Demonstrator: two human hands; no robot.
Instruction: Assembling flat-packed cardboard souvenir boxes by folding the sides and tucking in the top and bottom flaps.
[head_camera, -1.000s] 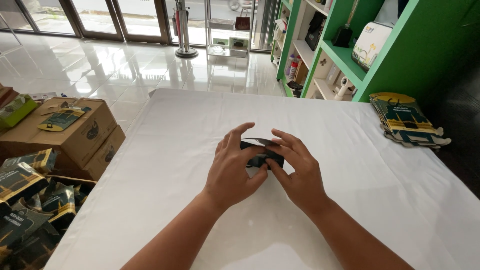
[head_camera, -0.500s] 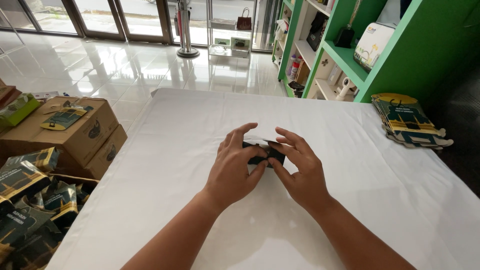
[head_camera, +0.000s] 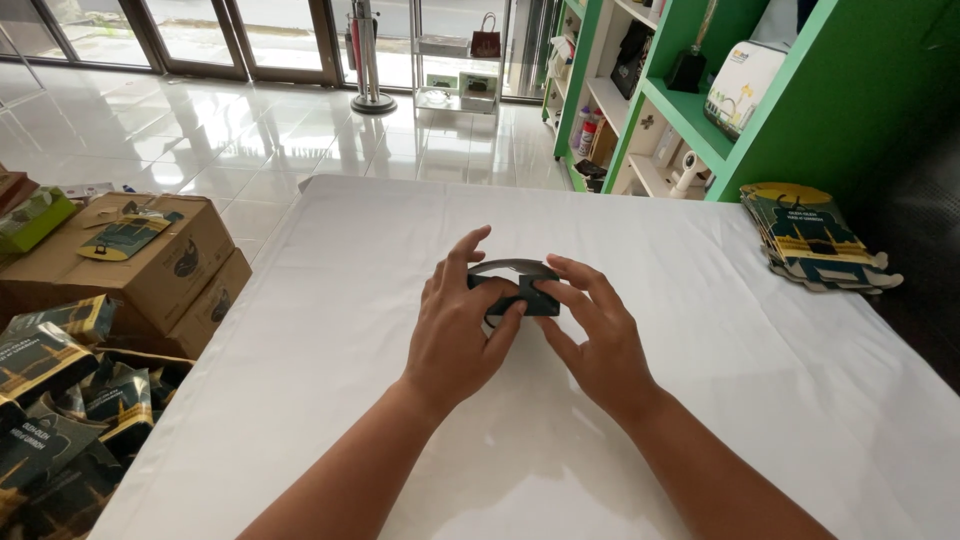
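Head view: left hand (head_camera: 458, 330) and right hand (head_camera: 598, 335) both pinching small dark folded box (head_camera: 515, 292) at frame centre on white table (head_camera: 330, 330). Box looks part-formed; flat stack (head_camera: 815, 238) upper right untouched.

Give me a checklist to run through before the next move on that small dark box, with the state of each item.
1. Both hands on the piece: ok. The left hand and right hand press the small dark box from either side.
2. Box resting on the white table: ok, it sits on the cloth near the middle.
3. Curved handle free: ok, it arches above the box, no finger on it.
4. Folds and tabs seated: cannot tell, the fingers hide them.
5. Working room around the hands: ok, bare cloth on all sides.
6. Stack of flat printed cartons away from the work: ok, it lies at the table's far right edge.
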